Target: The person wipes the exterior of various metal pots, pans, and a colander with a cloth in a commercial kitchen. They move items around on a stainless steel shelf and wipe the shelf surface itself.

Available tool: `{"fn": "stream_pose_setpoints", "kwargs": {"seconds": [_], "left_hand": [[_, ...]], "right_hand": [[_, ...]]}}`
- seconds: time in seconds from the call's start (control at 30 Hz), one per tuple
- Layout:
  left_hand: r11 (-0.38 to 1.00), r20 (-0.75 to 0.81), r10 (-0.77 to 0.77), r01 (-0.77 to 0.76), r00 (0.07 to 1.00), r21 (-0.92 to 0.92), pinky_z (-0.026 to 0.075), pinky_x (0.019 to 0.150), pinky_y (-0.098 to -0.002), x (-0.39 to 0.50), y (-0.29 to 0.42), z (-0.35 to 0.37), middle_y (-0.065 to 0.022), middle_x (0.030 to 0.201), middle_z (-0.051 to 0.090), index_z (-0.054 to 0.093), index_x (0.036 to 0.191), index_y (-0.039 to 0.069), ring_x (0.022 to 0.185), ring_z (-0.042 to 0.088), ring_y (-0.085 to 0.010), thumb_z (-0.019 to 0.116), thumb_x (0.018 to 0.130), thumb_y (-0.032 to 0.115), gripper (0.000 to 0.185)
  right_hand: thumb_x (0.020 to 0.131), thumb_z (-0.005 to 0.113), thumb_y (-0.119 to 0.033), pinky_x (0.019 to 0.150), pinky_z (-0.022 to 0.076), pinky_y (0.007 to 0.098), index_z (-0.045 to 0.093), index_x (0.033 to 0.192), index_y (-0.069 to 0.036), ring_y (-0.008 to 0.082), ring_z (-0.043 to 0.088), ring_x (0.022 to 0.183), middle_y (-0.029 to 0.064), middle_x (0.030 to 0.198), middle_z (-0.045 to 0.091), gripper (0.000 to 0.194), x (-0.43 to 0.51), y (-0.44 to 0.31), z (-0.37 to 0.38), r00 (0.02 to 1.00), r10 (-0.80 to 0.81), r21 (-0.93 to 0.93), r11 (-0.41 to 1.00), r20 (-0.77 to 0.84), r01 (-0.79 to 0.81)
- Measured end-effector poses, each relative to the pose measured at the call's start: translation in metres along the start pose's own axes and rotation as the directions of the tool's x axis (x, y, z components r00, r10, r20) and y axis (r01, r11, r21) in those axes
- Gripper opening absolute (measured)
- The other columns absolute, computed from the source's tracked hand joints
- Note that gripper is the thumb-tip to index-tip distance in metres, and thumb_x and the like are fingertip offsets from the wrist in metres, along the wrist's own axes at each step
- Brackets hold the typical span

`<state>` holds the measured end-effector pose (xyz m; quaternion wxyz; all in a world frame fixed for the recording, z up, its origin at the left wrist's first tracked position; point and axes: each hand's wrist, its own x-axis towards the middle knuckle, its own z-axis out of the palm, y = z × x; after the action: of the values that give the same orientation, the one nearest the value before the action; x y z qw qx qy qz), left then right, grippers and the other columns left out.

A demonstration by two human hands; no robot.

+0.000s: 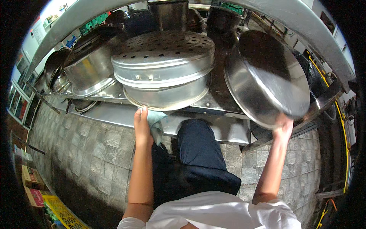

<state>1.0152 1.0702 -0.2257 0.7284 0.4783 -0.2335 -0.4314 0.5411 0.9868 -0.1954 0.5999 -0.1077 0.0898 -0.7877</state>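
Observation:
My left hand (142, 128) grips a pale green cloth (155, 121), its thumb and fingertips at the shelf's front edge just under a stack of steamer pans. On top of that stack sits an upturned metal steamer tier (168, 70) with a perforated base; below it is a plain-sided metal pan (171, 97). My right hand (283, 126) holds the near rim of a large round metal pan (266, 83), which is upside down and tilted to the right. Its smooth base catches the light, and blur softens the near edge. Fingers beneath the rim are hidden.
A metal shelf (226, 107) carries a big steel pot (91, 74), a taller pot (168, 15) and a dark pot (223, 20) behind. Underneath runs a lower shelf (114, 114). A curved metal beam (308, 25) crosses overhead. Yellow pipe (340, 108) lines the right; cartons (33, 183) and a yellow crate (64, 211) stand lower left.

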Motion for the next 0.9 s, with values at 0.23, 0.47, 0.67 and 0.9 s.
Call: {"fn": "stream_pose_setpoints", "kwargs": {"seconds": [0.23,0.47,0.67,0.9], "left_hand": [[0.987,-0.123,0.053,-0.034,0.991,0.157,0.038,0.088,-0.0325,-0.033,-0.005,-0.030,-0.0113,0.110,0.053,0.048,0.116,0.001,0.100,0.050,-0.0192,0.056,0.087,0.023,0.036],[0.943,-0.268,0.101,-0.006,0.958,0.332,0.043,0.079,-0.0288,-0.080,0.005,-0.090,-0.0062,0.096,0.060,0.055,0.106,0.001,0.087,0.055,-0.0155,0.054,0.087,0.016,0.025],[0.972,-0.310,0.087,-0.012,0.947,0.236,0.045,0.078,-0.0283,-0.092,0.006,-0.084,-0.0053,0.095,0.062,0.056,0.105,0.003,0.085,0.057,-0.0147,0.054,0.086,0.016,0.023],[0.983,-0.161,0.011,0.019,0.987,0.181,0.044,0.077,-0.0270,-0.095,-0.010,-0.057,-0.0052,0.095,0.060,0.053,0.109,0.001,0.084,0.056,-0.0134,0.054,0.087,0.015,0.027]], "right_hand": [[0.094,0.031,-0.043,0.101,0.0324,0.0414,0.048,0.124,-0.010,0.0280,0.046,0.115,0.0083,0.127,0.050,0.048,0.189,0.063,0.089,0.989,0.031,-0.238,0.971,0.146,0.005],[0.092,0.030,-0.052,0.100,0.0328,0.0478,0.039,0.130,-0.010,0.0310,0.041,0.120,0.0113,0.134,0.040,0.058,0.303,0.159,0.102,0.908,-0.236,-0.300,0.889,0.346,0.345],[0.092,0.030,-0.052,0.101,0.0319,0.0474,0.036,0.132,-0.010,0.0309,0.039,0.121,0.0105,0.136,0.037,0.059,0.344,0.189,0.078,0.934,-0.261,-0.384,0.859,0.244,0.340],[0.092,0.030,-0.052,0.102,0.0308,0.0469,0.033,0.133,-0.009,0.0307,0.037,0.123,0.0095,0.138,0.034,0.059,0.359,0.169,0.072,0.955,-0.251,-0.454,0.840,0.157,0.295]]}}
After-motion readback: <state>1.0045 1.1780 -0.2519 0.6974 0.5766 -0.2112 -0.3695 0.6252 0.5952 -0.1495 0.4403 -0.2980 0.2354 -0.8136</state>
